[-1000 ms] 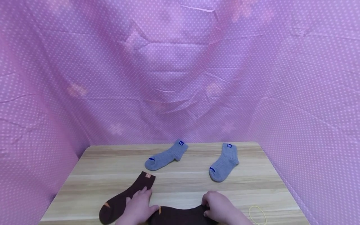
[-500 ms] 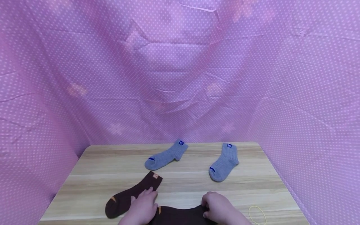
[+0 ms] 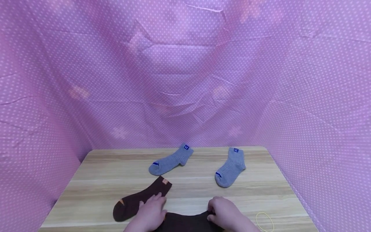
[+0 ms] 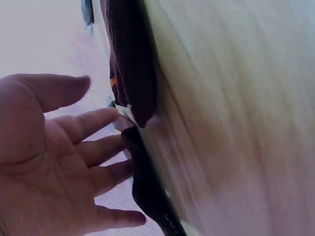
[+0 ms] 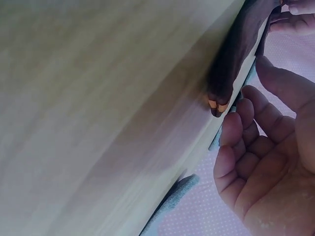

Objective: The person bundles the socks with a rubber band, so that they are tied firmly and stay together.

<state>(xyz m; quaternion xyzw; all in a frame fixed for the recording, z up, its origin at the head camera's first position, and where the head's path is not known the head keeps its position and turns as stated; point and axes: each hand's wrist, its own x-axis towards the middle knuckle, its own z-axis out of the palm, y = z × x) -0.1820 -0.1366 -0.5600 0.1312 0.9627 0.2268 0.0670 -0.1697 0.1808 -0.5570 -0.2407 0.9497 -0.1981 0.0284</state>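
A dark brown sock [image 3: 130,206] with an orange toe mark and a cuff label lies left of centre on the table. My left hand [image 3: 152,209] rests its extended fingers on that sock, its thumb held apart. A second dark brown sock [image 3: 188,222] lies crosswise at the near edge, partly cut off by the head view. My right hand [image 3: 224,212] is at this sock's right end with bent fingers. In the right wrist view, a gap shows between the right thumb and fingers, beside the near sock's orange-marked end [image 5: 219,105].
Two grey socks with blue labels lie farther back, one left of centre [image 3: 171,161] and one to the right [image 3: 230,169]. A thin yellow loop [image 3: 264,221] lies at the near right of the wooden table [image 3: 269,180]. Pink dotted cloth [image 3: 185,96] hangs around the table.
The left brown sock has slid right and slightly away, with my left hand moving along with it. My right hand and the grey socks have stayed nearly in place.
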